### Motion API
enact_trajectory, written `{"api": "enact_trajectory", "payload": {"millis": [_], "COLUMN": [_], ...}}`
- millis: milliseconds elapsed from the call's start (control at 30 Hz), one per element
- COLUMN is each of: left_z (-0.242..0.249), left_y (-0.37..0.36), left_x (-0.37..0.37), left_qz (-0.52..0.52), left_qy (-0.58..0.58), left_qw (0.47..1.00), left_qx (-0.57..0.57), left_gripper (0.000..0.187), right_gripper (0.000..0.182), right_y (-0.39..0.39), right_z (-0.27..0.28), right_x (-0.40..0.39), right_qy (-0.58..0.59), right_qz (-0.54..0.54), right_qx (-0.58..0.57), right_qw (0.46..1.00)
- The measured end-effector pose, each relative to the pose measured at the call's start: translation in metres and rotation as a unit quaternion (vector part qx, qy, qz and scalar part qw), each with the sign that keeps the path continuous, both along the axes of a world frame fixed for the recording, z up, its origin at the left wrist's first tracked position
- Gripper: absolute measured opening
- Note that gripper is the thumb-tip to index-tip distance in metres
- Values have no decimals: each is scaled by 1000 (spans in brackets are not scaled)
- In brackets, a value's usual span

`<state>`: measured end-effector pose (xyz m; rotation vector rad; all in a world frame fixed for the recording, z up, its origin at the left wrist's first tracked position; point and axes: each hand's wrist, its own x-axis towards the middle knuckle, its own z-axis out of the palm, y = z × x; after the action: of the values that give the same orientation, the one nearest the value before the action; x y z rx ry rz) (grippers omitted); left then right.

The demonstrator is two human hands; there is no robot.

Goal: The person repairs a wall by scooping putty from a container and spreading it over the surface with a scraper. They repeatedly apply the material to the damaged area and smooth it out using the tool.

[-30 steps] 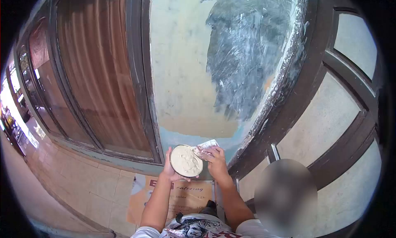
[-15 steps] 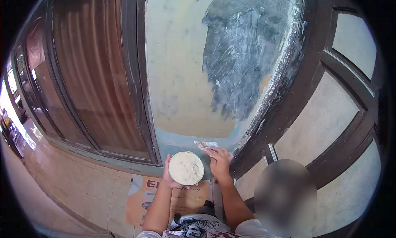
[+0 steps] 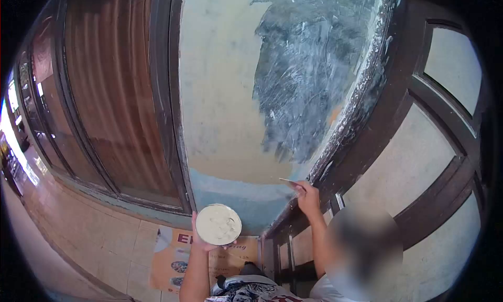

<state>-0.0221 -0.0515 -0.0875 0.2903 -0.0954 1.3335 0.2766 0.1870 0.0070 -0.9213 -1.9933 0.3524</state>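
Grip of the left hand (image 3: 201, 242) holds a round bowl (image 3: 199, 228) of off-white putty (image 3: 217, 221), the fingers cupping it from the nine o'clock side and from underneath. The bowl sits level, toward seven o'clock in the head view, and the putty shows small dents and ridges on its surface. Grip of the right hand (image 3: 308, 195) is narrow, closed on a thin scraper (image 3: 287, 182) seen nearly edge-on. The scraper points toward ten o'clock from the fingers, in front of the lower part of the wall (image 3: 209, 103); whether it touches the wall cannot be told. The two hands are well apart, the right one at about two o'clock from the bowl.

Toward one o'clock, the wall bears a rough grey patch (image 3: 301, 77) with whitish streaks, beside a beige area; lower down runs a blue-grey band. A curtain (image 3: 110, 92) hangs behind a dark-framed window at ten o'clock, and a dark wooden door (image 3: 429, 181) with pale panels stands at three o'clock. Below the bowl, toward seven o'clock, a printed orange banner (image 3: 162, 260) lies on the tiled floor (image 3: 105, 231). A blurred oval covers part of the view beside the right forearm.
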Motion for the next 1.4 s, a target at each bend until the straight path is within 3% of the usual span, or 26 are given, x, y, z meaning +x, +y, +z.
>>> {"api": "enact_trajectory", "payload": {"millis": [200, 333, 367, 400, 500, 767, 833, 867, 1000, 1100, 1167, 1267, 1400], "left_z": [14, 18, 19, 22, 18, 10, 8, 7, 1, 2, 1, 3, 20], "left_y": [16, 31, 32, 34, 39, 45, 45, 45, 40, 39, 37, 36, 31], "left_x": [8, 10, 11, 14, 12, 15, 16, 15, 16, 18, 16, 18, 25], "left_qz": [39, 68, 72, 114, 92, 95, 119, 92, 84, 88, 73, 49, 89], "left_qy": [-1, 13, 14, -12, 12, -25, -31, -25, -46, -57, -46, -24, -39], "left_qw": [999, 998, 997, 991, 996, 995, 991, 995, 995, 995, 996, 998, 995], "left_qx": [-8, 5, 6, -62, 1, -13, -58, -6, 2, 1, 2, 10, -37], "left_gripper": [107, 110, 110, 110, 110, 107, 106, 104, 101, 102, 101, 101, 97], "right_gripper": [11, 18, 18, 21, 31, 33, 32, 32, 31, 30, 29, 28, 29], "right_y": [75, 118, 127, 128, 143, 155, 150, 148, 149, 148, 146, 142, 143], "right_z": [46, 36, 32, 34, 30, 30, 34, 35, 40, 49, 41, 39, 56], "right_x": [12, 8, 10, 9, 9, 0, 1, 2, -2, -3, 1, -3, -5], "right_qy": [-83, -157, -155, -152, -148, -191, -177, -163, -178, -123, -106, -143, -96], "right_qz": [-19, -1, 0, 16, 37, -3, 6, 16, 9, -23, 31, 17, -7], "right_qx": [57, 162, 163, 159, 166, 205, 217, 227, 259, 260, 273, 264, 283], "right_qw": [995, 974, 974, 975, 974, 960, 960, 960, 949, 957, 956, 954, 954]}}
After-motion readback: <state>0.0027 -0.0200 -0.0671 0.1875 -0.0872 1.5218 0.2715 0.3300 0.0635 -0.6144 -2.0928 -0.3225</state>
